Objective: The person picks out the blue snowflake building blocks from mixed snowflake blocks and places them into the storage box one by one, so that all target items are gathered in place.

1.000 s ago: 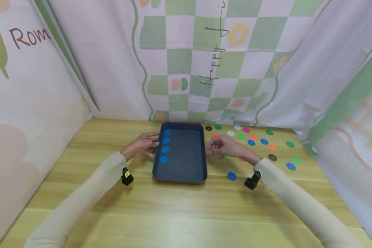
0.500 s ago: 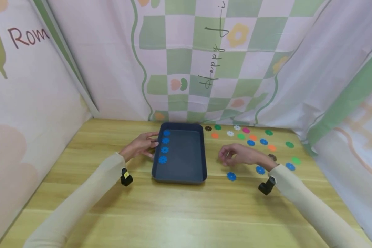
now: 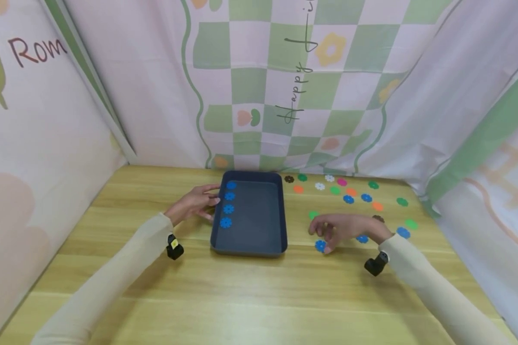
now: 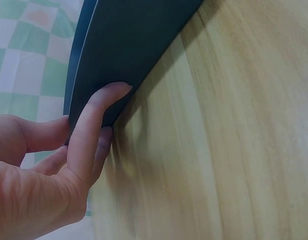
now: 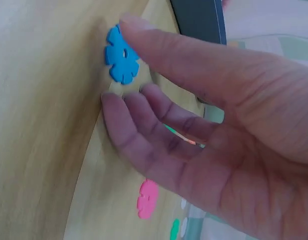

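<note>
My left hand (image 3: 193, 204) rests against the left side of a dark rectangular tray (image 3: 259, 218), thumb and fingers spread along its outer wall in the left wrist view. Several blue flower-shaped discs (image 3: 228, 209) lie in a column inside the tray, along its left side. Right of the tray, my right hand (image 3: 343, 227) hovers low over the table, holding nothing. A blue flower disc (image 5: 123, 56) with a small central hole lies on the wood just by its thumb, which partly covers it; thumb and fingertips stand apart.
Several flower discs in blue, green, orange, white, pink and brown lie scattered across the right of the wooden table (image 3: 259, 297), including a pink disc (image 5: 148, 199). A printed curtain (image 3: 250, 86) hangs behind the tray.
My right hand has moved from beside the tray's right wall rightward and toward me, down to the near blue disc, its thumb spreading from the fingers. My left hand stays at the tray.
</note>
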